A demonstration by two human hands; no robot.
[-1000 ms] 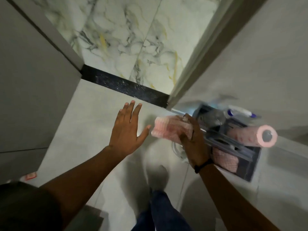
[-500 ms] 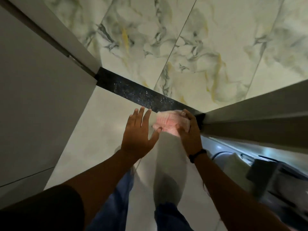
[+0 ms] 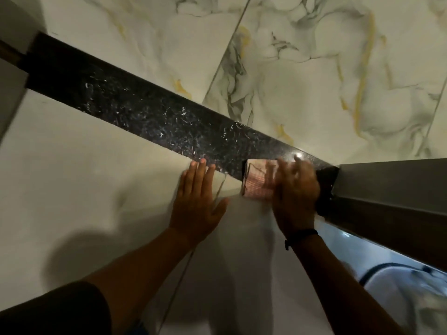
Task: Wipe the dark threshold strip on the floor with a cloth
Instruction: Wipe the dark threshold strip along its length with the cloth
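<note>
Threshold strip [image 3: 150,112]: right hand [image 3: 295,189] presses folded cloth [image 3: 257,182] at 4 o'clock end; left hand [image 3: 197,199] flat, empty. Risk: door frame [image 3: 387,187] blocks that corner.

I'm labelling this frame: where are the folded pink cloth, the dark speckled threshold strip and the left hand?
Folded pink cloth [image 3: 257,183], head view, exposed folded end.
Dark speckled threshold strip [image 3: 135,110], head view, bare middle.
Left hand [image 3: 197,201], head view, back of hand.

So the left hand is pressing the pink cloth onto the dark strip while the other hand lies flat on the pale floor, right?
Not quite: the head view shows the right hand pressing the pink cloth onto the dark strip. The left hand is the one lying flat and open on the pale floor.
</note>
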